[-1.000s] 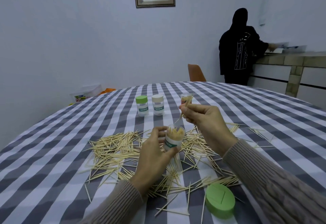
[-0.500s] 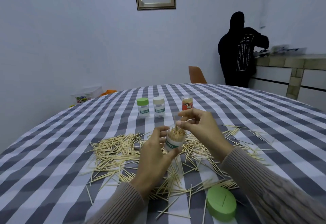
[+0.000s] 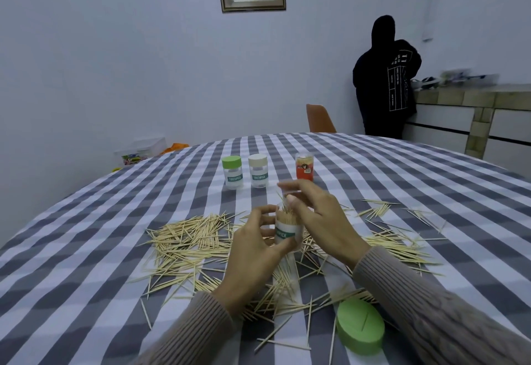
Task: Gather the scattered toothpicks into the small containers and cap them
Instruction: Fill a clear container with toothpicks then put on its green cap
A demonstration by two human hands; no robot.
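Note:
My left hand (image 3: 253,249) grips a small clear toothpick container (image 3: 287,232) with a green label, held above the table and packed with upright toothpicks. My right hand (image 3: 319,218) hovers at its mouth, thumb and fingertips pinched on toothpicks at the rim. Scattered toothpicks (image 3: 189,241) cover the checked tablecloth around both hands. A green cap (image 3: 360,326) lies near the front right with a toothpick on it. Behind stand a green-capped container (image 3: 232,172), a cream-capped container (image 3: 258,171) and an orange-labelled container (image 3: 304,169).
The round table (image 3: 86,249) has a grey and white checked cloth. A person in black stands at a counter (image 3: 471,92) at the back right. An orange chair (image 3: 319,119) sits behind the table. A plastic box (image 3: 143,150) lies by the wall.
My right hand came down from above the container to its mouth, bringing toothpicks to the rim. The left hand kept its hold on the container. The person at the back turned toward the counter.

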